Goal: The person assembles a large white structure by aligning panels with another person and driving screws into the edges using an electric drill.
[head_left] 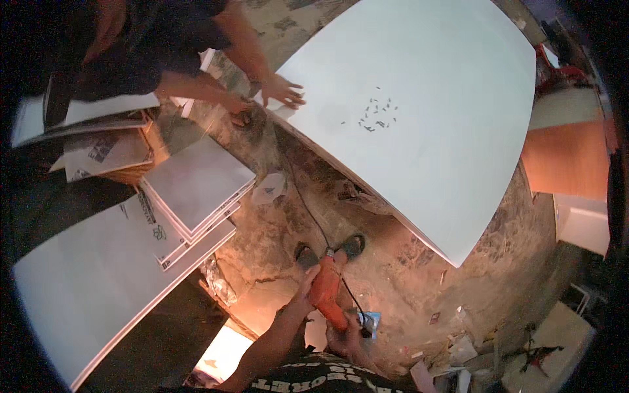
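Orange drill (325, 293) in both hands (305, 289) (345, 338), dark pieces (380, 123) on white board (452, 137)

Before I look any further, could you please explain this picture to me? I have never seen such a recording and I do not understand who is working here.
There is no robot here, only a person with bare hands. The one picture comes from a wide camera on that person's head, looking down, so straight edges appear bent. At the bottom, the left hand and the right hand hold an orange tool, which looks like a drill. In front is a large white board with small dark pieces scattered on it, too small to name surely. Another person's hand is at the board's left corner. To the left are stacked panels.
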The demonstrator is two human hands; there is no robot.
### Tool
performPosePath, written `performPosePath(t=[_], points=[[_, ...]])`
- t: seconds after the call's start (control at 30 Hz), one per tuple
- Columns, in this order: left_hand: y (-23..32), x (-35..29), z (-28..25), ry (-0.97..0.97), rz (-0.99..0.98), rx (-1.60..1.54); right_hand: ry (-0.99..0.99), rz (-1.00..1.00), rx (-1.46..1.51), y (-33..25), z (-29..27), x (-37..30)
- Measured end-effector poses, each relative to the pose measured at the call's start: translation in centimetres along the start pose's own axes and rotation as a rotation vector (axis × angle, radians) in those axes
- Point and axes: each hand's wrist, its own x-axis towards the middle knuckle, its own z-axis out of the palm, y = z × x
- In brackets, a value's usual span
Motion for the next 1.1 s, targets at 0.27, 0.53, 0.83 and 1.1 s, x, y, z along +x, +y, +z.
performPosePath(t=[0.27, 0.53, 0.83, 1.1], points=[[0.1, -4.7, 9.5, 0.165, 0.252, 0.328, -0.083, -0.325, -1.632, 1.2, 6.8, -8.1], [-2.1, -5.3, 17.9, 0.322, 0.507, 0.905, -0.288, -0.864, -1.698, -3.4, 15.5, -5.0], [3.5, 11.4, 13.2, 0.329, 0.797, 1.622, 0.029, -0.486, -1.457, -19.5, 12.3, -6.1], [14.0, 27.0, 30.4, 0.844, 1.256, 1.951, 0.062, -0.624, -1.024, -28.9, 7.5, -10.5]])
